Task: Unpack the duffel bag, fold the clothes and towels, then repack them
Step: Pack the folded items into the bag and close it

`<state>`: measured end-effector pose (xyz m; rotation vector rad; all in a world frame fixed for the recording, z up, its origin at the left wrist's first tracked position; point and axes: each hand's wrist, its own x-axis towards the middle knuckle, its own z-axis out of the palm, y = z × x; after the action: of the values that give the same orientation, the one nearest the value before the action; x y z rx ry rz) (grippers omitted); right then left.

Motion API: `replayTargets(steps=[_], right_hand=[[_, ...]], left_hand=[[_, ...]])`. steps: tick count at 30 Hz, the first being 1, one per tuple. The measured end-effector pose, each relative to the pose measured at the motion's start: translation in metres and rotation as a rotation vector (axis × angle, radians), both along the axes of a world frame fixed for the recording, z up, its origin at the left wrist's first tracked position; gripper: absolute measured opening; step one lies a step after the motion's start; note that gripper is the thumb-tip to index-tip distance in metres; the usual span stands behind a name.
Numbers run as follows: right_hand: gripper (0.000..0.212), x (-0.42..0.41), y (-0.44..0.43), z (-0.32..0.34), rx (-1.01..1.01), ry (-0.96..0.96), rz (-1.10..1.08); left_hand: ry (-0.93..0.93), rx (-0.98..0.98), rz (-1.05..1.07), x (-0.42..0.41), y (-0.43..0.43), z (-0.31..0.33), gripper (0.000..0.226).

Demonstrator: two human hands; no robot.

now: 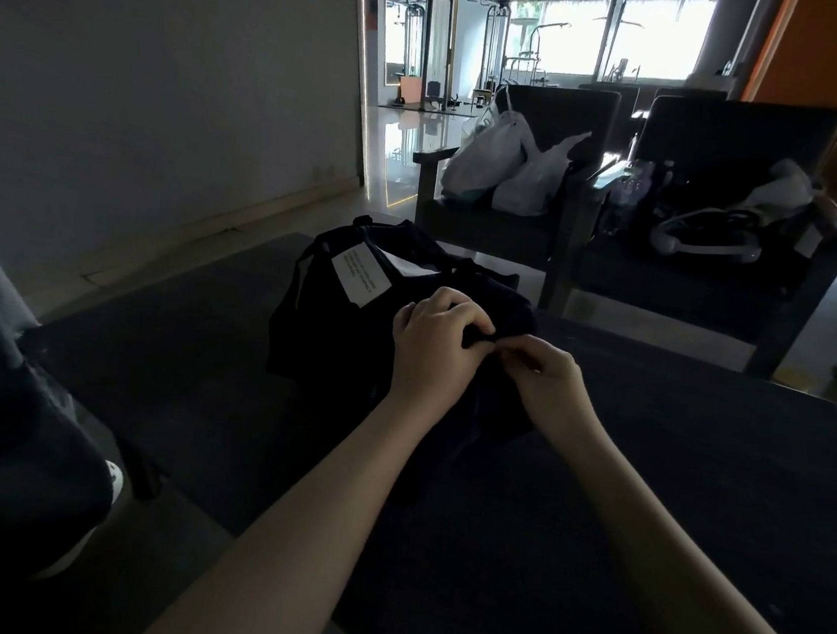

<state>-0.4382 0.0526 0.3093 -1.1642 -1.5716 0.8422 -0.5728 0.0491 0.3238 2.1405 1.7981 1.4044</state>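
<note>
A black duffel bag sits on a dark table, with a white paper label on its top and a strip of white showing at its opening. My left hand grips the bag's dark top edge near its right end. Touching it, my right hand pinches a small dark part of the bag between thumb and fingers; whether it is a zipper pull is too dark to tell. No clothes or towels lie outside the bag.
Two dark armchairs stand beyond the table: one holds white plastic bags, the other holds bottles and white objects. A seated person's dark-clothed leg is at the left edge. Gym machines fill the bright room behind.
</note>
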Motion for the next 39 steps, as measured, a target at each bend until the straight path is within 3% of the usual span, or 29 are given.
replayTargets(steps=[3,9,17,25,30,35,39], right_hand=[[0.015,-0.001,0.0,0.001,-0.016,-0.022,-0.006],[0.022,-0.008,-0.003,0.002,-0.096,-0.078,-0.038],[0.016,-0.005,-0.001,0.015,-0.198,0.131,-0.075],[0.012,-0.004,0.002,0.02,-0.33,0.249,-0.035],[0.013,-0.003,0.005,0.018,-0.282,0.214,-0.038],[0.025,0.0,0.006,0.005,0.181,-0.378,-0.047],[0.024,-0.007,0.007,-0.003,0.389,-0.587,-0.151]], left_hand=[[0.055,0.029,0.002,0.0,0.0,-0.002,0.011],[0.167,-0.027,-0.024,-0.012,-0.002,0.002,0.013],[0.363,-0.15,-0.089,-0.02,-0.012,0.009,0.028],[0.411,-0.179,-0.089,-0.015,-0.009,0.008,0.042],[0.35,-0.109,-0.02,-0.011,-0.005,0.003,0.023],[0.244,-0.133,0.007,-0.007,-0.005,0.007,0.02],[0.177,-0.158,0.036,-0.003,-0.007,0.011,0.021]])
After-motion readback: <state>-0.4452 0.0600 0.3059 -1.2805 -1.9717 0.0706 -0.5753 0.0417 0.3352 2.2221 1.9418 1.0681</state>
